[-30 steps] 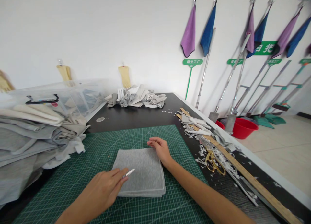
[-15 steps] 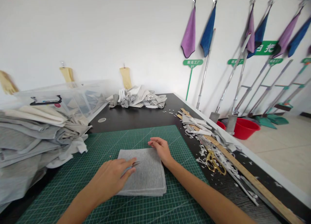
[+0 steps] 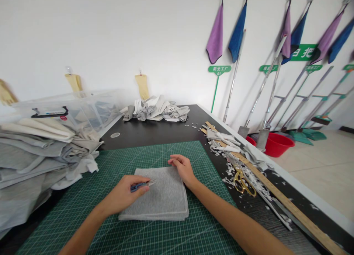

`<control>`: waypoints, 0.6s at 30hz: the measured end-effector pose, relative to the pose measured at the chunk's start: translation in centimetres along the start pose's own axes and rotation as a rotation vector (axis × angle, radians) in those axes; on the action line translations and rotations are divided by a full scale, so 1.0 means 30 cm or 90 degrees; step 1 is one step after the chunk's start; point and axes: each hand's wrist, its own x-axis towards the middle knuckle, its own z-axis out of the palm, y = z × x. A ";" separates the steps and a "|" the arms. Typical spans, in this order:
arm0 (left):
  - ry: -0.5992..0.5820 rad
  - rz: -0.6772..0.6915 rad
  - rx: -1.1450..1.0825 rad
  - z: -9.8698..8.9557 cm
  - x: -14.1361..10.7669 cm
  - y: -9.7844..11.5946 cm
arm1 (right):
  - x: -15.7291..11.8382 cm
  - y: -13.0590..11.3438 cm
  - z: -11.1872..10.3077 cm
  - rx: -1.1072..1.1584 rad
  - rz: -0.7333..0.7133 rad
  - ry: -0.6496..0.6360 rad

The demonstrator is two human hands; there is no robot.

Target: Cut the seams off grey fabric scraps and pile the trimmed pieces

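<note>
My left hand is shut on a pair of small blue-handled thread snips, with the blades pointing right over a folded square of grey knit fabric. The hand rests on the fabric's left part. My right hand lies at the fabric's top right corner, fingers loosely curled and holding nothing. The fabric lies flat on a green gridded cutting mat.
Folded grey and beige fabric is piled at the left, below a clear plastic box. Fabric scraps lie at the back. To the right are gold-handled scissors, a wooden ruler and white trimmings. A red basin sits beyond the table.
My left hand has shifted slightly left, and the snips have turned so their blue handle shows. My right hand has stayed at the fabric's corner.
</note>
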 end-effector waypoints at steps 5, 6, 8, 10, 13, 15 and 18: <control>-0.002 0.021 0.026 0.001 0.001 -0.015 | 0.000 -0.003 0.002 -0.007 0.004 -0.001; -0.005 0.031 0.033 0.001 0.001 -0.014 | 0.000 -0.004 0.003 -0.007 0.005 0.000; -0.007 0.045 0.055 0.002 -0.001 -0.012 | 0.000 -0.005 0.004 -0.009 0.006 0.001; 0.017 0.046 0.097 0.009 -0.005 -0.013 | 0.000 -0.008 0.006 -0.011 0.004 0.003; 0.073 0.051 0.162 0.025 -0.008 -0.016 | -0.003 -0.014 0.007 -0.014 0.002 0.003; 0.084 0.064 0.179 0.034 -0.005 -0.012 | -0.004 -0.019 0.007 -0.016 0.000 0.002; 0.052 0.091 0.197 0.038 0.005 0.012 | -0.005 -0.023 0.008 -0.017 0.000 0.002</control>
